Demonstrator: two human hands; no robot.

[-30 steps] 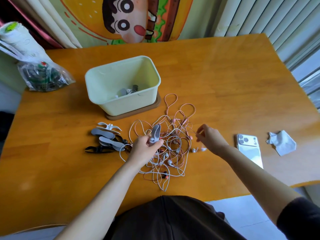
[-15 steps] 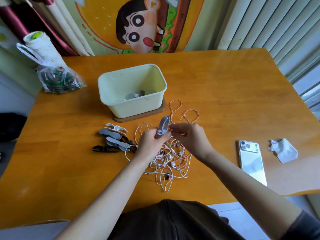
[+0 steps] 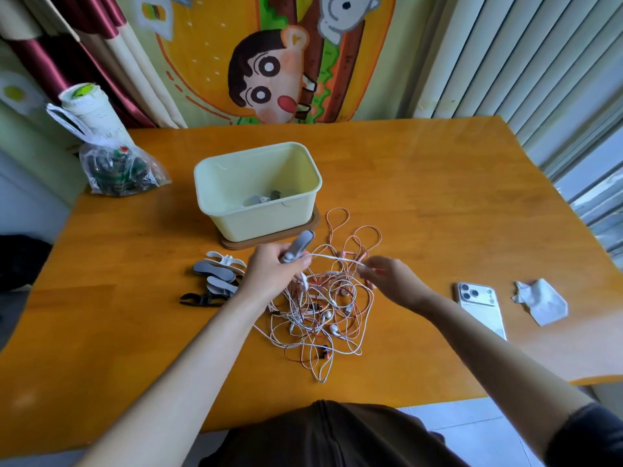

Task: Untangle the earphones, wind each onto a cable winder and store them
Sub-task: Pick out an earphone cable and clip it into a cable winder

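A grey cable winder [image 3: 301,245] is gripped in the left hand [image 3: 271,276], the fingers curled round its lower end so that its upper end sticks up, tilted toward the tub. A white cable [image 3: 333,260] is pinched in the fingertips of the right hand [image 3: 392,281] and is stretched straight across to the winder. The two hands are held apart, just above the table [image 3: 438,197]. Below and between them the tangle of earphones [image 3: 323,318] is spread on the wood: white, pink and reddish cords are looped through one another, several white earbuds can be seen among them, and two pink loops reach out toward the far side. Spare winders [image 3: 215,274] are piled just left of the left hand, grey and white ones on top and a black one [image 3: 199,299] at the near edge of the pile. A pale yellow tub [image 3: 263,220] is set on a brown wooden base [image 3: 269,241] behind the tangle, and a few grey pieces [image 3: 263,198] are seen at its bottom — whether cord is wound on them cannot be told. To the right, well apart from the cords, a white phone [image 3: 480,305] is laid face down, with a crumpled tissue [image 3: 539,301] beside it. A clear plastic bag [image 3: 118,166] is placed at the far left corner.
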